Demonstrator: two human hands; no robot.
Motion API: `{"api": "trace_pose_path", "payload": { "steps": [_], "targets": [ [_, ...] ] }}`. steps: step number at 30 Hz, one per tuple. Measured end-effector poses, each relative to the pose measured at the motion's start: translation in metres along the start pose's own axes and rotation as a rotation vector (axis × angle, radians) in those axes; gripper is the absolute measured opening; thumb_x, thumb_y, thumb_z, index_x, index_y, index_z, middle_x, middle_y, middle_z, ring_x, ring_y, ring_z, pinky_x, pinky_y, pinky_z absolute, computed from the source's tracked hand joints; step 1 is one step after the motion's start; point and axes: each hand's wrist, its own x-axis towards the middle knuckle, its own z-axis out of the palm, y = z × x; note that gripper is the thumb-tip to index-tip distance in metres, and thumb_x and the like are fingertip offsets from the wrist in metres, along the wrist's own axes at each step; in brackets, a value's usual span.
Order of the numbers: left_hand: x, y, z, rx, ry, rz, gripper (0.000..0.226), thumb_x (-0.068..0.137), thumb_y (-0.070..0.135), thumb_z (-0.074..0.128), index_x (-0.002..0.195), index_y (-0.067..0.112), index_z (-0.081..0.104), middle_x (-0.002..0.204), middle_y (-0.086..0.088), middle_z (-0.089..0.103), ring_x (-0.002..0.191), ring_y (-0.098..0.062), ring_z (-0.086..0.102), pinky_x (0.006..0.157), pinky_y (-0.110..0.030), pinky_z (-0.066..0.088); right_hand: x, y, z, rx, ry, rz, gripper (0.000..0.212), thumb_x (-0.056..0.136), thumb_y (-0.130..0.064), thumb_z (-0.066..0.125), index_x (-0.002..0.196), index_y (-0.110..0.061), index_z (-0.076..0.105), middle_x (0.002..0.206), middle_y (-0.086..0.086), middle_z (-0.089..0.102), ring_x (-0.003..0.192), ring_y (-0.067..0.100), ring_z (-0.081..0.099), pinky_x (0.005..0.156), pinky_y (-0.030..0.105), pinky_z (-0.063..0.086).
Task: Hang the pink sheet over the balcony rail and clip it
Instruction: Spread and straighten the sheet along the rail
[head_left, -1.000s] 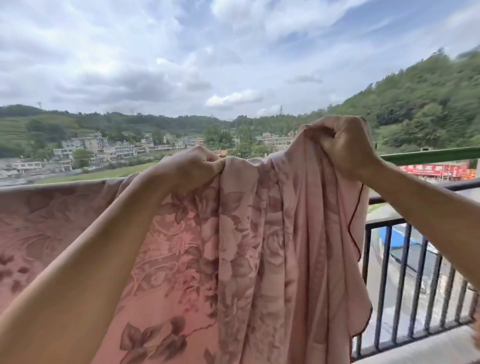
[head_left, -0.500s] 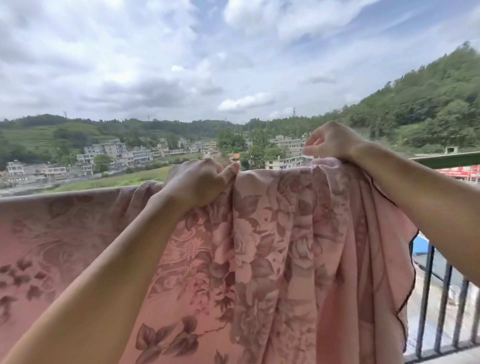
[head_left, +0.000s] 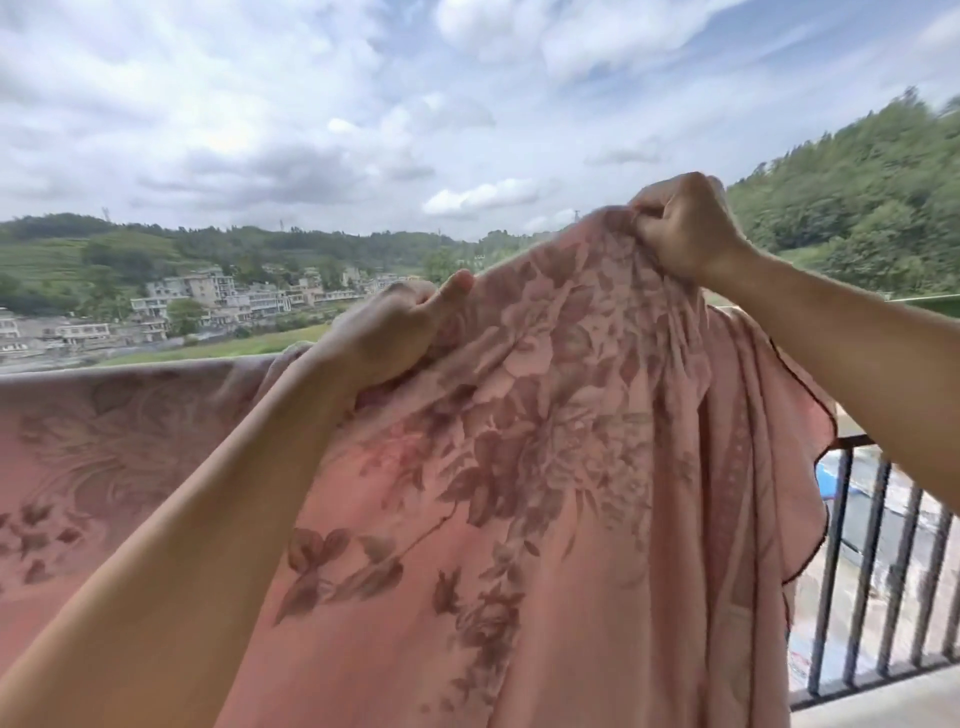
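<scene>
Our right hand (head_left: 685, 228) is clenched on a bunched fistful of the pink floral sheet (head_left: 519, 467), fingers curled tight into the gathered top edge. Our left hand (head_left: 400, 332) pinches the same edge lower down, thumb pressed over the cloth. Half a second ago both hands sat nearly level, the sheet's edge lying along the rail; now the right hand has lifted the bunch well above it, so the cloth slopes up from left to right. To the left, the sheet is draped flat over the top of the rail. On the right, its dark-hemmed border hangs free in front of the black railing bars (head_left: 883, 571). We judge this lift to be a spreading move toward the uncovered right stretch. No clip is in sight, so clipping waits.
</scene>
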Motion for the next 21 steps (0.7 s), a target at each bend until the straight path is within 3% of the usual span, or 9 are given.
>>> {"api": "trace_pose_path", "payload": {
  "steps": [2, 4, 7, 10, 11, 14, 16, 18, 21],
  "targets": [
    [-0.001, 0.003, -0.005, -0.176, 0.018, -0.052, 0.066, 0.088, 0.073, 0.024, 0.118, 0.024, 0.058, 0.104, 0.005, 0.052, 0.092, -0.017, 0.051, 0.08, -0.027, 0.04, 0.023, 0.001, 0.003, -0.112, 0.066, 0.092, 0.057, 0.067, -0.065, 0.057, 0.078, -0.011, 0.073, 0.077, 0.013, 0.071, 0.078, 0.021, 0.066, 0.067, 0.041, 0.054],
    [0.001, 0.004, -0.007, -0.187, 0.0, -0.09, 0.065, 0.083, 0.077, 0.034, 0.114, 0.025, 0.057, 0.109, 0.004, 0.059, 0.09, -0.016, 0.056, 0.075, -0.029, 0.043, 0.034, -0.011, 0.014, -0.248, 0.063, 0.152, 0.035, 0.076, -0.046, 0.061, 0.089, -0.016, 0.075, 0.095, 0.011, 0.073, 0.094, 0.03, 0.066, 0.078, 0.036, 0.052],
    [-0.004, 0.001, -0.002, 0.278, 0.029, -0.083, 0.044, 0.091, 0.065, 0.036, 0.09, 0.026, 0.056, 0.082, 0.002, 0.061, 0.069, -0.013, 0.056, 0.055, -0.025, 0.042, 0.026, -0.021, 0.039, -0.242, -0.219, 0.291, 0.029, 0.079, -0.046, 0.073, 0.072, -0.018, 0.073, 0.085, 0.006, 0.072, 0.084, 0.026, 0.066, 0.074, 0.031, 0.052],
    [-0.008, -0.007, -0.001, 0.44, 0.1, -0.093, 0.053, 0.095, 0.062, 0.026, 0.083, 0.023, 0.06, 0.08, 0.003, 0.061, 0.065, -0.01, 0.052, 0.051, -0.025, 0.028, -0.004, -0.022, 0.048, -0.113, -0.512, 0.382, 0.027, 0.075, -0.043, 0.077, 0.077, -0.017, 0.074, 0.094, 0.003, 0.073, 0.086, 0.02, 0.066, 0.083, 0.036, 0.055],
    [-0.008, -0.008, -0.001, 0.438, 0.104, -0.088, 0.053, 0.096, 0.06, 0.026, 0.085, 0.023, 0.062, 0.083, 0.003, 0.063, 0.067, -0.011, 0.054, 0.052, -0.025, 0.028, -0.013, -0.023, 0.042, -0.068, -0.495, 0.384, 0.026, 0.077, -0.042, 0.076, 0.081, -0.016, 0.074, 0.095, 0.003, 0.072, 0.086, 0.019, 0.067, 0.084, 0.037, 0.056],
    [-0.011, -0.006, 0.002, 0.421, 0.115, -0.08, 0.044, 0.1, 0.05, 0.028, 0.091, 0.022, 0.06, 0.08, 0.001, 0.063, 0.067, -0.013, 0.056, 0.052, -0.024, 0.032, -0.042, -0.03, 0.011, -0.054, -0.114, 0.314, 0.031, 0.086, -0.043, 0.066, 0.092, -0.012, 0.07, 0.09, 0.005, 0.071, 0.079, 0.019, 0.068, 0.074, 0.033, 0.057],
    [-0.016, 0.0, 0.006, 0.443, 0.185, -0.058, 0.036, 0.101, 0.042, 0.03, 0.097, 0.02, 0.058, 0.075, 0.001, 0.06, 0.062, -0.014, 0.053, 0.052, -0.026, 0.034, -0.067, -0.028, -0.014, -0.152, 0.034, 0.253, 0.037, 0.088, -0.049, 0.06, 0.094, -0.014, 0.071, 0.09, 0.004, 0.073, 0.081, 0.021, 0.067, 0.076, 0.037, 0.056],
    [-0.019, 0.008, 0.012, 0.439, 0.32, -0.012, 0.028, 0.099, 0.035, 0.035, 0.107, 0.019, 0.057, 0.084, -0.002, 0.062, 0.067, -0.018, 0.054, 0.058, -0.029, 0.034, -0.103, -0.023, -0.033, -0.266, 0.002, 0.2, 0.041, 0.087, -0.056, 0.056, 0.1, -0.019, 0.071, 0.099, 0.004, 0.073, 0.091, 0.023, 0.066, 0.082, 0.039, 0.054],
    [-0.022, 0.042, 0.032, 0.268, 0.424, 0.136, 0.03, 0.094, 0.019, 0.049, 0.123, 0.017, 0.055, 0.118, -0.008, 0.059, 0.1, -0.023, 0.055, 0.077, -0.033, 0.039, -0.148, -0.004, -0.048, -0.335, -0.05, 0.141, 0.049, 0.091, -0.051, 0.044, 0.123, -0.019, 0.063, 0.124, 0.006, 0.064, 0.116, 0.027, 0.056, 0.099, 0.042, 0.043]
  ]
}}
